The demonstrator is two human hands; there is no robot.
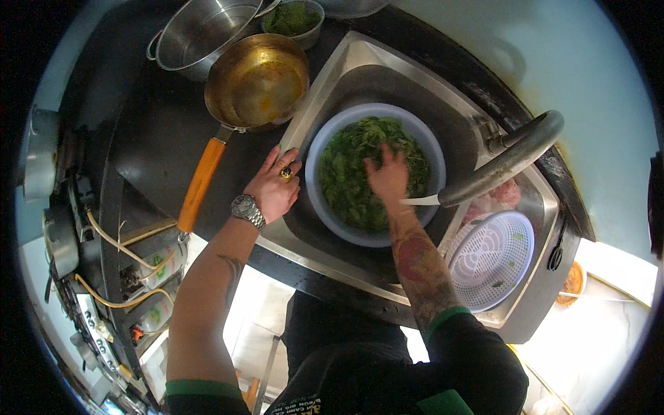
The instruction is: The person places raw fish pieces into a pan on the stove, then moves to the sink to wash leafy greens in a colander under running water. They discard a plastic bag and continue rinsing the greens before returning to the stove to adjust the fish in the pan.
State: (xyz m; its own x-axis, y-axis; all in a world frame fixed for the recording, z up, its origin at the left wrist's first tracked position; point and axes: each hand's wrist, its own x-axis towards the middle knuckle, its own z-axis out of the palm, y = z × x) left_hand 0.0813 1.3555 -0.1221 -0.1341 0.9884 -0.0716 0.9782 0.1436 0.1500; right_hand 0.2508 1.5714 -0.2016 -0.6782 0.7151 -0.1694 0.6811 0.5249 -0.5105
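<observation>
A pale blue plastic basin [315, 206] full of leafy greens [345, 171] in water stands in the steel sink [353, 62]. Over the greens, inside the basin, is my right hand [388, 174], slightly blurred, fingers spread and touching the leaves; no grip on them shows. My left hand [275, 181], with a ring and a wristwatch [248, 210], rests on the sink's left rim, fingers somewhat bent and holding nothing. The faucet [498, 161] arches in from the right, its white nozzle passing over my right wrist.
A wooden-handled pan [259, 83], a two-handled steel pot [207, 33] and a plastic tub of greens [293, 19] stand on the dark counter. In the right sink compartment, a white-and-lilac colander [493, 259] leans near bagged meat [503, 194]. Gas hoses [122, 251] run at lower left.
</observation>
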